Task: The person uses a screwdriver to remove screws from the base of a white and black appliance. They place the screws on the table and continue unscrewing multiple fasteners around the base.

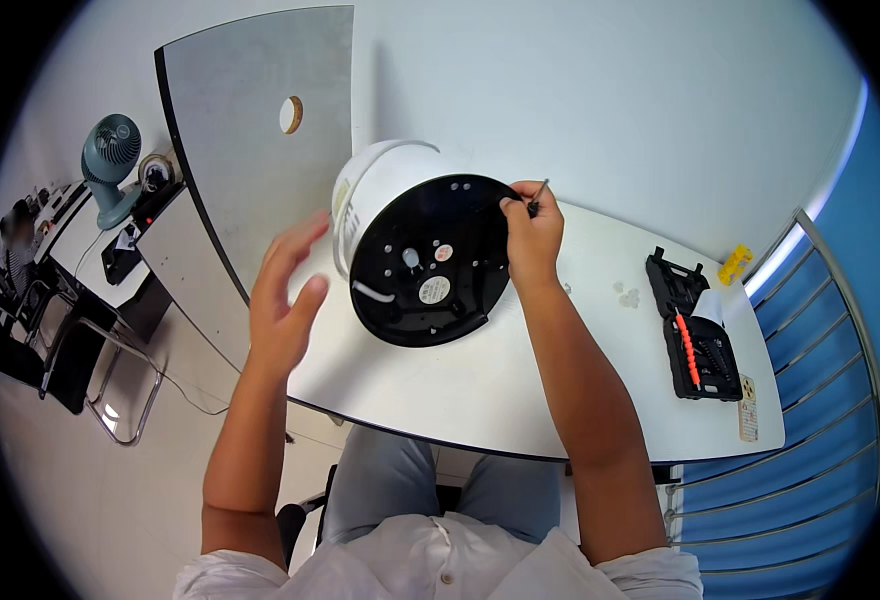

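Note:
A round black base (410, 305), with small screws, two round stickers and a short white cable on its face, is tipped up toward me above the table. It partly hides a white rounded housing (368, 172) behind it. My right hand (535, 240) grips the base's right rim, thumb on its face. A thin tool with a metal shaft (544, 188), which looks like a screwdriver, sticks out of the same hand; its handle is mostly hidden. My left hand (285, 290) is raised left of the housing, fingers apart, holding nothing.
On the white table (580, 390) at right lie an opened black tool case (695, 330) with an orange flexible shaft, small clear pieces (626, 294), a yellow item (734, 264) and a remote control (748, 410). A grey partition (250, 120) rises behind left; metal railing (840, 290) stands right.

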### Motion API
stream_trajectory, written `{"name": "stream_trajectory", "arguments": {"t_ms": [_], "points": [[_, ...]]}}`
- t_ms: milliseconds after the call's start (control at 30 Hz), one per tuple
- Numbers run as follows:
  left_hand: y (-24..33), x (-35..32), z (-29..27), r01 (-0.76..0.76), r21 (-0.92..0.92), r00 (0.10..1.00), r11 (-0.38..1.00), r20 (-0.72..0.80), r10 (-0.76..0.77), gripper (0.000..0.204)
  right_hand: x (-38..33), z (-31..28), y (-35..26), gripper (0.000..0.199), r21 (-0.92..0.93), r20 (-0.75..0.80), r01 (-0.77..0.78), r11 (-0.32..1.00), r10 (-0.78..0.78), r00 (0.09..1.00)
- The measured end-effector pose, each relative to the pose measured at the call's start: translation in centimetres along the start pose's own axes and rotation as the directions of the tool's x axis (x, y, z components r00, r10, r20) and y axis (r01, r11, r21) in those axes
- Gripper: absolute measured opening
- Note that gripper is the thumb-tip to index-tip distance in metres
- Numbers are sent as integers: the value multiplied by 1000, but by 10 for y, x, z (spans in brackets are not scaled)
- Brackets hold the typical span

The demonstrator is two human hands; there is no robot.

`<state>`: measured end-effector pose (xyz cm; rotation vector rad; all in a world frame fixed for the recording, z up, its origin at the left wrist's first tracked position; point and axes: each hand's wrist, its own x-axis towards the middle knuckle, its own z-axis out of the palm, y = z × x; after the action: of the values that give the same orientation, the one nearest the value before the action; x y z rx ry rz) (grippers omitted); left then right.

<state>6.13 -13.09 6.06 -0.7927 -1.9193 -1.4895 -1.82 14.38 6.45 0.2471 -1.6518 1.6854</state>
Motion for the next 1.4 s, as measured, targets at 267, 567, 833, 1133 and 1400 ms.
{"name": "stream_trajectory", "arguments": {"t_ms": [267, 567, 833, 1133, 1400], "points": [[-10, 82, 23, 21, 42, 921, 999, 388, -35, 70, 1, 16, -23, 10, -143, 222, 128, 981, -94, 970], [-12, 60, 42, -129, 304, 853, 944, 520, -51, 68, -36, -44, -19, 26, -443, 213, 184, 877, -97, 972], [-11, 56, 70, -66, 305, 914, 950, 401, -65, 70, -63, -111, 51, 32, -634, 300, -187, 750, 461, 835], [-47, 104, 71, -106, 100, 938, 989, 340, 66, 49, -63, -123, 25, 15, -724, 538, -39, 688, 600, 592], [-81, 173, 81, -58, 435, 806, 898, 552, -215, 59, -85, -117, 24, 12, -707, 614, 321, 630, 323, 720]]}}
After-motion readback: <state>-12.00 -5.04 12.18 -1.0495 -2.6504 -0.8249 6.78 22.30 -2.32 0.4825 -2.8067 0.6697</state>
